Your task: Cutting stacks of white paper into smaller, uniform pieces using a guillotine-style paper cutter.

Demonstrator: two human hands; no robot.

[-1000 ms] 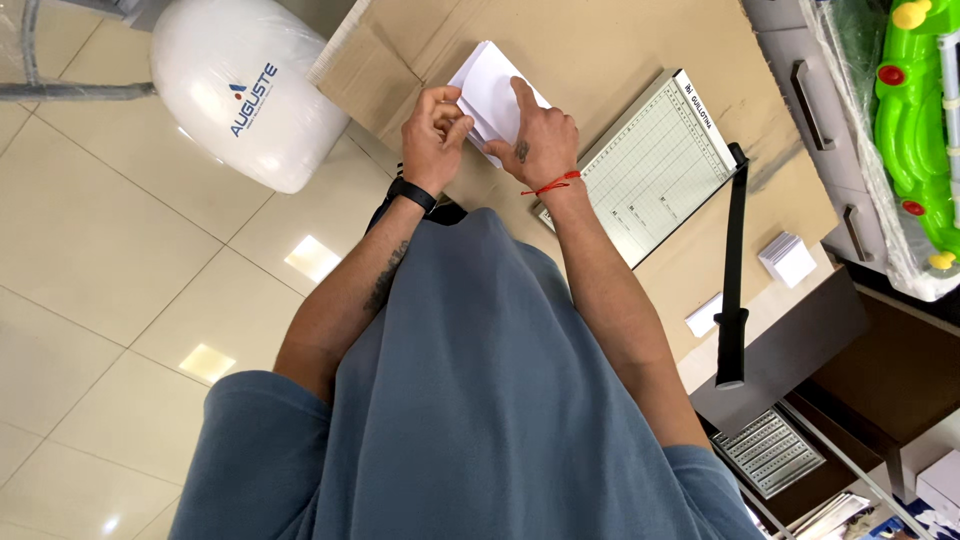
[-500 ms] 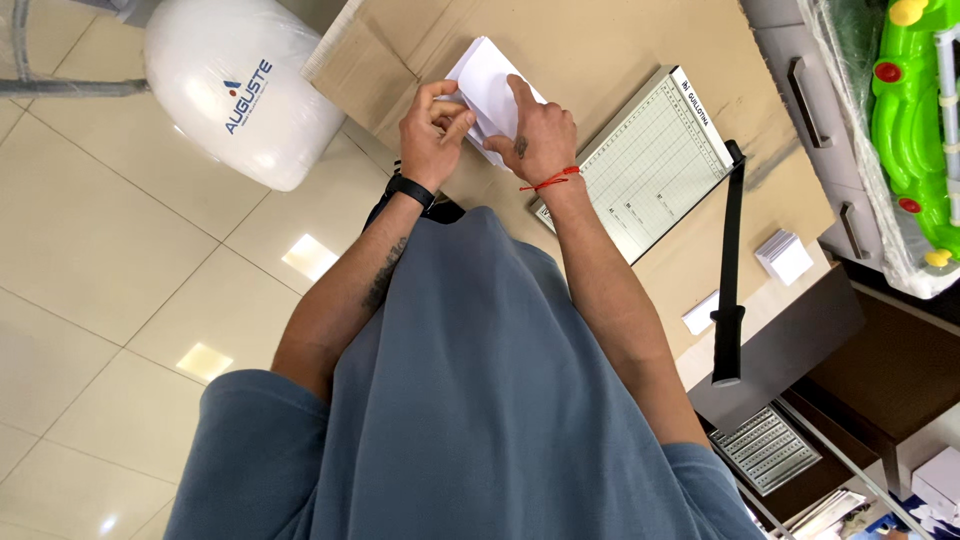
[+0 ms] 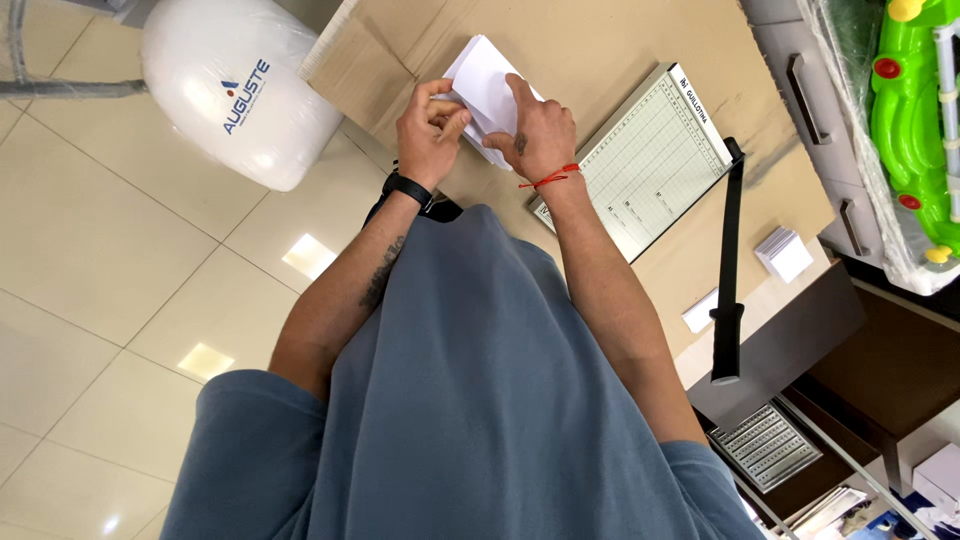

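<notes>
Cardboard sheets cover the desk (image 3: 600,40) ahead of me, with pale floor tiles (image 3: 120,260) to one side. Over the desk edge nearest my body, both my hands meet on a small stack of white paper sheets (image 3: 483,80). My left hand (image 3: 430,135) has its fingers curled onto the stack's near corner, thumb and forefinger pinching it. My right hand (image 3: 535,130) lies on top of the sheets, forefinger stretched out and pressing down, the other fingers bent around the edge. A red string (image 3: 550,180) circles my right wrist and a black watch (image 3: 408,190) my left. Just beside my right hand sits a guillotine paper cutter (image 3: 650,150) with a gridded bed, its black blade arm (image 3: 730,260) swung out past the desk edge. A little pile of white cards (image 3: 783,252) rests near the desk corner. A white rounded bin (image 3: 235,90) stands on the floor beside the desk.
</notes>
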